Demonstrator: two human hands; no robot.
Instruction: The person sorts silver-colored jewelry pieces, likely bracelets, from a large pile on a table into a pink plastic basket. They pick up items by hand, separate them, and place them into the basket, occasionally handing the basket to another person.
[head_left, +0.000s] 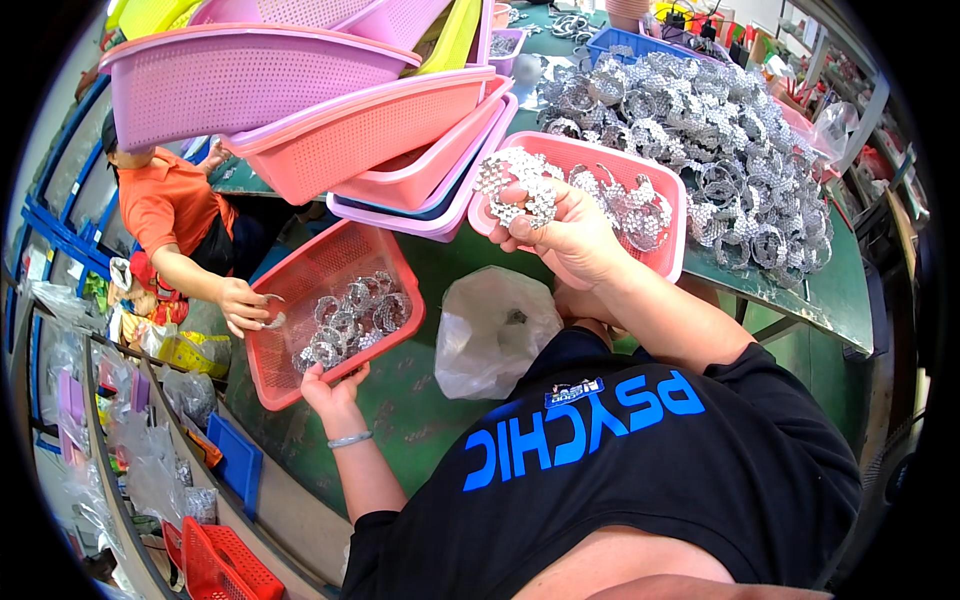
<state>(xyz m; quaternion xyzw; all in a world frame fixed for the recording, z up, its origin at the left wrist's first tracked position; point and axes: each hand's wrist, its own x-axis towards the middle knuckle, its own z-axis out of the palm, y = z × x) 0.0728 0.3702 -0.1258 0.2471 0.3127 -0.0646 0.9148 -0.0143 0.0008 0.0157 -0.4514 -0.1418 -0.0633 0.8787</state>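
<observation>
My left hand (336,396) is closed on the near rim of a red plastic basket (275,368), its fingertips over the edge. Several silvery openwork cuff bracelets (350,318) lie inside that basket. A pair or more of pale honeycomb-patterned cuffs (517,180) is gripped in my right hand (565,228), raised over a pink basket (665,262); the exact number is hard to tell. More cuffs (640,212) sit in the pink basket. Over the red basket's far left rim, a co-worker's hand (247,306) holds one curved silvery cuff (274,312).
A large heap of silvery cuffs (700,140) covers the green table (845,290) at the right. Stacked pink and purple baskets (370,130) lean at the upper left. Between my arms is a translucent plastic bag (490,335). The co-worker in orange (170,210) sits at the left.
</observation>
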